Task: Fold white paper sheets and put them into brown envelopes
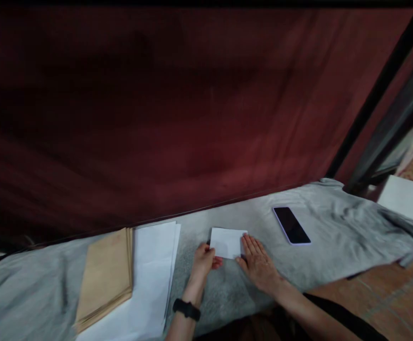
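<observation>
Paper, left hand on edge, phone apart

Dim light, soft blur, dark upper left

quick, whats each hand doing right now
Left hand: closed, pinching the left edge of the small white paper.
Right hand: open, fingers out straight, touching the paper's right edge, not gripping it.
</observation>
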The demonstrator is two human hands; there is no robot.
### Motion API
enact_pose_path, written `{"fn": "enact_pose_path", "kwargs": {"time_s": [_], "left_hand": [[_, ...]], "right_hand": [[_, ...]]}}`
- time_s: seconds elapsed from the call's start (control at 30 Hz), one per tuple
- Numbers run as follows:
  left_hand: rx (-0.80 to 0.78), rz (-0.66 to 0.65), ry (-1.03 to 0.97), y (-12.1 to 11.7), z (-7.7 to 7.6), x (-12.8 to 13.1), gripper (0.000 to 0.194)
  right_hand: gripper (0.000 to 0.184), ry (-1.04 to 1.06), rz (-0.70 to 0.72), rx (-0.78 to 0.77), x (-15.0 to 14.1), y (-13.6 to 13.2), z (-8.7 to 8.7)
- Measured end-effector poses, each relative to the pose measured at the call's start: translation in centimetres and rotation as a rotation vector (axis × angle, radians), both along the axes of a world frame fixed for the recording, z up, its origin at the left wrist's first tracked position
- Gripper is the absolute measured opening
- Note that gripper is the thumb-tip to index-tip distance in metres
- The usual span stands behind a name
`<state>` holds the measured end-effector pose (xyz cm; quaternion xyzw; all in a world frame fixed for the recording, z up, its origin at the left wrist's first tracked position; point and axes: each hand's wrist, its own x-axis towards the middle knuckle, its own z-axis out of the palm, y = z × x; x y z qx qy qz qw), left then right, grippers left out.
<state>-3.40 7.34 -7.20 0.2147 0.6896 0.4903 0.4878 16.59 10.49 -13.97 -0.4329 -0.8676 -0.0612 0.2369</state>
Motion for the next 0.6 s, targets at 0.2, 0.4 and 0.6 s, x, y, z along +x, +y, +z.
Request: {"fn": "enact_pose_path", "kwargs": {"time_s": [0.2, 0.4, 0.6], "left_hand": [[0.049, -0.090, -0.096, -0.7, 0.7, 0.7, 0.016], [0.111, -0.138, -0.160, -1.3, 0.9, 1.2, 0.034], [0.175, -0.055, -0.082, -1.5, 0.7, 0.7, 0.026]], "right_hand": [[0.067, -0.016, 0.145, 0.006, 0.3, 0.1, 2.0], [0.073, -0.070, 0.224, 0.019, 0.6, 0.6, 2.8], [0.070, -0.098, 0.277, 0.053, 0.2, 0.4, 3.6]]}}
